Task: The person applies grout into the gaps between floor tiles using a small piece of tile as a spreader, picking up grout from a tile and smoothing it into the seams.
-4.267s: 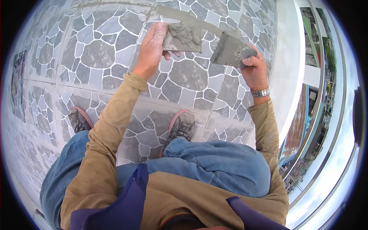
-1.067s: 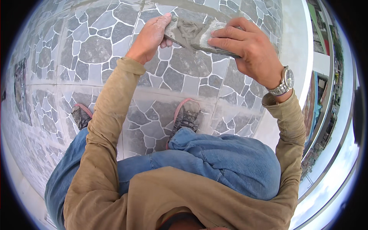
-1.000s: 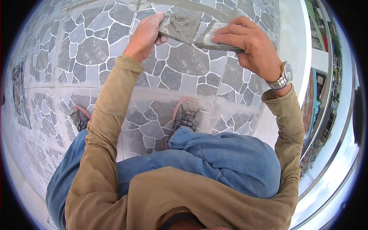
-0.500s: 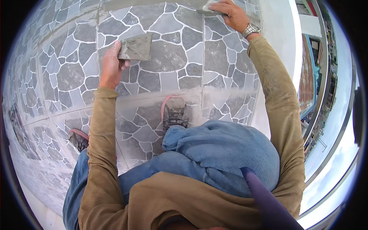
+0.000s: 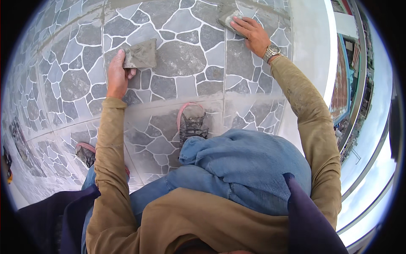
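My left hand [image 5: 117,76] is closed on the near-left edge of a flat square plate [image 5: 141,55], whose top is smeared with wet grey grout. The plate is held above the stone-patterned floor tiles [image 5: 182,59]. Farther ahead and to the right, my right hand [image 5: 253,36] presses its fingers on a small grout-smeared spreader [image 5: 231,19]. That tool lies against the tiles beside a straight tile joint; its underside is hidden. A band of wet grey grout [image 5: 264,13] runs along the joint just beyond it.
A pale smooth border [image 5: 311,55] edges the tiles on the right, with a drop and rooftops [image 5: 340,91] beyond. My shoes [image 5: 193,120] stand on the tiles below my hands. Loose dark cloth [image 5: 313,211] hangs in front of me. A dusty joint crosses mid-floor.
My right hand has drawn the spreader nearer to me, and the tool has turned to a slant. My left hand and its plate have shifted slightly left. More dark cloth shows at lower left.
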A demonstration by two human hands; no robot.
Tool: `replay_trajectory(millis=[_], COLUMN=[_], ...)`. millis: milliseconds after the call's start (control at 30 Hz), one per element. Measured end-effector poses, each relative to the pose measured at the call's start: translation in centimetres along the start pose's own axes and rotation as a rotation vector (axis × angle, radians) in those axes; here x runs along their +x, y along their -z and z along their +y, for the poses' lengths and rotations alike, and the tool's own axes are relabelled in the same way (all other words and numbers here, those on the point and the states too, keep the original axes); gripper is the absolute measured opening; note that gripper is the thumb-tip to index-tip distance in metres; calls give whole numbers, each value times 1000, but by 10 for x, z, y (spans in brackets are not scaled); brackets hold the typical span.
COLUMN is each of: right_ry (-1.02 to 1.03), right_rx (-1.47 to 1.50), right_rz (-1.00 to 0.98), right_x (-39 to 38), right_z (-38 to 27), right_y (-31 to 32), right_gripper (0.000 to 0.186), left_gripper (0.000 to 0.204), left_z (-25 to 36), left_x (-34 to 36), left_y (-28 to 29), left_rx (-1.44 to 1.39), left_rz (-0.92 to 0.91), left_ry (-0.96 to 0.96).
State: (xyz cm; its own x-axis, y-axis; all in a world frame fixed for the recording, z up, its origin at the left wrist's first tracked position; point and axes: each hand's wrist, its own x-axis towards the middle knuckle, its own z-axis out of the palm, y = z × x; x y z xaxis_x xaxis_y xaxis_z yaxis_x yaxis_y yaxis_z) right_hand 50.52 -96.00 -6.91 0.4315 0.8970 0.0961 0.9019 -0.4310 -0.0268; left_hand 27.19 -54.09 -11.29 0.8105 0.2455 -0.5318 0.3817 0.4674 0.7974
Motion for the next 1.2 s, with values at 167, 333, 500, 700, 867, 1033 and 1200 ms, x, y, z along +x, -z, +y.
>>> replay_trajectory(millis=[167, 333, 500, 700, 867, 1033, 1200], right_ry=[-126, -220, -268, -483, -393, -138, 28], right_rx=[1, -17, 138, 164, 93, 79, 27], right_rz=[-185, -121, -304, -140, -275, -270, -524], right_x=[-26, -31, -11, 93, 78, 13, 10], right_z=[-1, -49, -37, 20, 21, -58, -37], right_y=[18, -4, 47, 16, -15, 29, 56], right_gripper=[68, 64, 58, 46, 49, 52, 61], left_gripper=[38, 39, 41, 41, 42, 42, 42], left_z=[1, -5, 0, 2, -5, -6, -4], left_x=[5, 8, -1, 8, 8, 1, 3], left_y=[4, 7, 7, 10, 10, 13, 11], left_rx=[-32, -6, -23, -7, -27, -7, 77], left_rz=[-34, -121, -119, -174, -185, -153, -154], left_ry=[23, 40, 26, 29, -6, 6, 11])
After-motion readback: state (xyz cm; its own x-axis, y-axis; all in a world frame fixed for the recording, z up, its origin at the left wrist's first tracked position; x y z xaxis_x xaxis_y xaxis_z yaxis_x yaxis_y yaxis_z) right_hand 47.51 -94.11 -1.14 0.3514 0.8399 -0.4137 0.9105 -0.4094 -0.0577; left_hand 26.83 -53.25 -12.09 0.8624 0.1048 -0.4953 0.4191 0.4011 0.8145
